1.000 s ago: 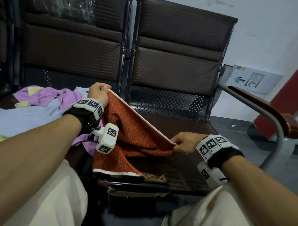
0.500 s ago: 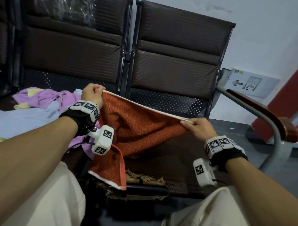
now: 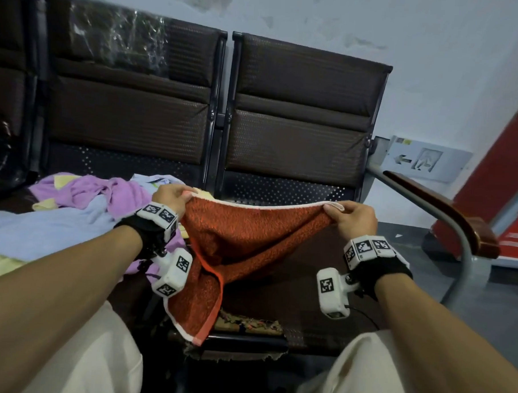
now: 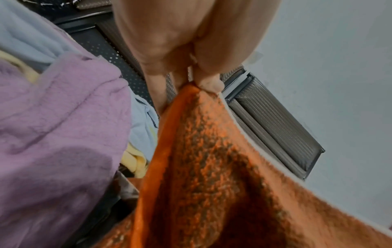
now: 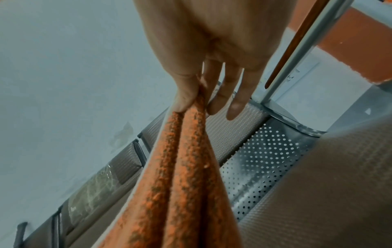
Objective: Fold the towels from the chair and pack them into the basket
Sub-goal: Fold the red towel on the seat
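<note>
An orange towel [image 3: 249, 243] with a white hem hangs stretched between both hands above the right chair seat [image 3: 292, 287]. My left hand [image 3: 174, 197] pinches its left top corner, and the left wrist view shows thumb and fingers of that left hand [image 4: 191, 78] closed on the orange towel [image 4: 201, 167]. My right hand [image 3: 350, 215] pinches the right top corner; in the right wrist view the right hand [image 5: 197, 99] grips the bunched orange towel [image 5: 176, 176] between thumb and forefinger, other fingers straight. A lower corner droops past the seat's front edge. No basket is in view.
A heap of purple [image 3: 103, 194], light blue [image 3: 42, 234] and yellow towels lies on the left seat. Dark chair backs [image 3: 299, 132] stand behind. A metal armrest with a wooden top [image 3: 447, 216] runs along the right side. My knees are at the bottom.
My right hand has risen from the seat and moved right, pulling the towel's top hem level and taut. My left hand stayed near its place, holding the other corner.
</note>
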A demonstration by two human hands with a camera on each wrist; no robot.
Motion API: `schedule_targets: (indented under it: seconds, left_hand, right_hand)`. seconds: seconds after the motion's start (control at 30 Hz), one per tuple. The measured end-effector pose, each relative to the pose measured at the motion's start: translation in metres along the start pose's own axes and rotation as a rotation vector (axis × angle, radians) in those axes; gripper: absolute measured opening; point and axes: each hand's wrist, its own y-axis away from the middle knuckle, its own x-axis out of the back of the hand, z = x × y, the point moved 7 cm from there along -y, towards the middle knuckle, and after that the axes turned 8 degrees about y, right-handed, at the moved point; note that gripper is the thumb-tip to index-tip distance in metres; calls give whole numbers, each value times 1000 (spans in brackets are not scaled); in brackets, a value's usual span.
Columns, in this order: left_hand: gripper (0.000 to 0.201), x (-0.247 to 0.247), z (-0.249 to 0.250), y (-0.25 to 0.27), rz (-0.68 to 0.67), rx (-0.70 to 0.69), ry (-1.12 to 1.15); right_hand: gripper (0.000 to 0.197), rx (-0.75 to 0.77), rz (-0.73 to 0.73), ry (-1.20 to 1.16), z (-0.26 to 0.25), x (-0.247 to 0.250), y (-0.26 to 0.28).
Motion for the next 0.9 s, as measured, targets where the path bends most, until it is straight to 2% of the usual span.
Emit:
schedule_targets:
  seconds: [0.1, 0.2, 0.3, 0.4, 0.47, 0.57, 0.73, 0.9]
  left_hand:
    - [18, 10, 18, -1, 72, -15, 24]
    - [20, 26, 52, -1, 142, -79, -17]
    - [23, 37, 89, 1, 147, -135, 32]
    - [23, 49, 128, 3, 181, -200, 50]
    - [22, 59, 156, 2, 212, -258, 71]
    - [20, 77, 183, 0, 265, -319, 97]
    - [20, 85, 181, 2, 314, -348, 63]
    - [19, 66, 155, -9, 221, -318, 23]
  right_hand:
    - [9, -10, 46, 32, -12, 8, -2]
    - [17, 5, 49, 49, -26, 21, -9]
    - [21, -20, 91, -35, -46, 42, -16]
    - [13, -15, 143, -148, -71, 66, -22]
    - [12, -4, 197, -200, -88, 86, -27]
    - [21, 57, 304, -160, -111, 113, -28]
    - [26, 119, 355, -29, -124, 121, -26]
    - [27, -36, 278, -58, -94, 91, -39]
